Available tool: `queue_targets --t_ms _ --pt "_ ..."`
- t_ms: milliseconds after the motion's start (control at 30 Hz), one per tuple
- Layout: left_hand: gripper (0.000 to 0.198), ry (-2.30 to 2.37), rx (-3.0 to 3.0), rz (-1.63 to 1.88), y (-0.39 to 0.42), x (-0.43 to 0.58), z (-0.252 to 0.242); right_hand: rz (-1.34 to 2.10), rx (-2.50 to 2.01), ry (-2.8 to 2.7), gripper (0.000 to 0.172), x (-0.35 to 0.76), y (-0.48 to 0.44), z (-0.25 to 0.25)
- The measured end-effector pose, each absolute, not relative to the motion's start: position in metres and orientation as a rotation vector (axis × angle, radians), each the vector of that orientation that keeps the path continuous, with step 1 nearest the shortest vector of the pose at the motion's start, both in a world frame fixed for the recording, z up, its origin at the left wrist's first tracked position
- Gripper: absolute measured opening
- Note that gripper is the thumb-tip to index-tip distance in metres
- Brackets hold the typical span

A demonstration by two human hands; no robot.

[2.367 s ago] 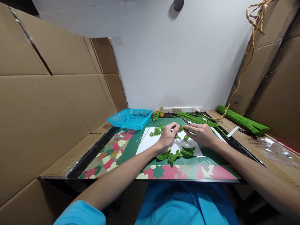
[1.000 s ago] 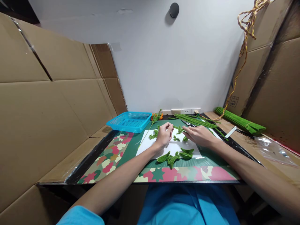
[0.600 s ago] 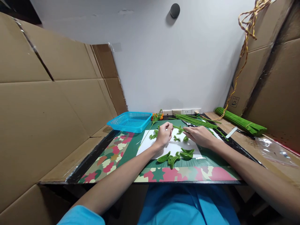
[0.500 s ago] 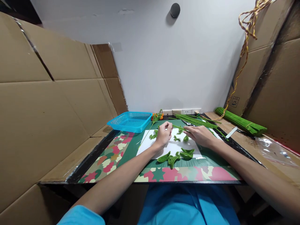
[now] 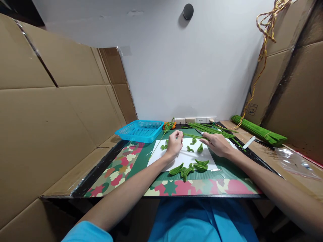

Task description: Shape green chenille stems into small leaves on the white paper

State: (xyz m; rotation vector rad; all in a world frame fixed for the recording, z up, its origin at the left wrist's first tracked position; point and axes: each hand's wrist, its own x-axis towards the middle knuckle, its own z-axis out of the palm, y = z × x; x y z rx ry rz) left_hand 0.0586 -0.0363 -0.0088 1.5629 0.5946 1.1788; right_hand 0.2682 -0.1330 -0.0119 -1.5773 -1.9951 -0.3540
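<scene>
A green pipe cleaner (image 5: pixel 191 135) stretches between my two hands above a white sheet of paper (image 5: pixel 205 158). My left hand (image 5: pixel 175 145) pinches its left end, fingers pressed together. At the other end, my right hand (image 5: pixel 216 144) has its thumb and fingers closed around it. Small curled green pipe cleaner pieces (image 5: pixel 190 149) lie on the paper between the hands. Nearer to me are several leaf-shaped green pieces (image 5: pixel 201 166). Loose green pipe cleaners (image 5: pixel 217 129) lie behind my right hand, beside scissors (image 5: pixel 200 131) partly hidden by it.
A blue plastic basket (image 5: pixel 140 131) stands at the back left, next to an orange flower (image 5: pixel 169 125) on a green stem. To the right lie a thick bundle of green pipe cleaners (image 5: pixel 259 130) and a clear plastic bag (image 5: pixel 296 163). Cardboard walls (image 5: pixel 83 111) flank the table.
My right hand has slid slightly to the right and up along the pipe cleaner, widening the gap between the hands. My left hand has shifted slightly left.
</scene>
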Motion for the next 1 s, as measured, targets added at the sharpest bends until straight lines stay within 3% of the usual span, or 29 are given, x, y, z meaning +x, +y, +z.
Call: queue_targets --t_ms 567,1000 --pt "0.044 0.628 1.499 1.197 -0.0373 0.0584 -0.006 -0.276 -1.531 -1.964 0.03 0.2691 -0.1367 -0.0104" --pt "0.047 0.622 1.468 1.19 -0.0382 0.0592 -0.0052 -0.323 -1.466 -2.019 0.033 0.2709 -0.1386 -0.0085"
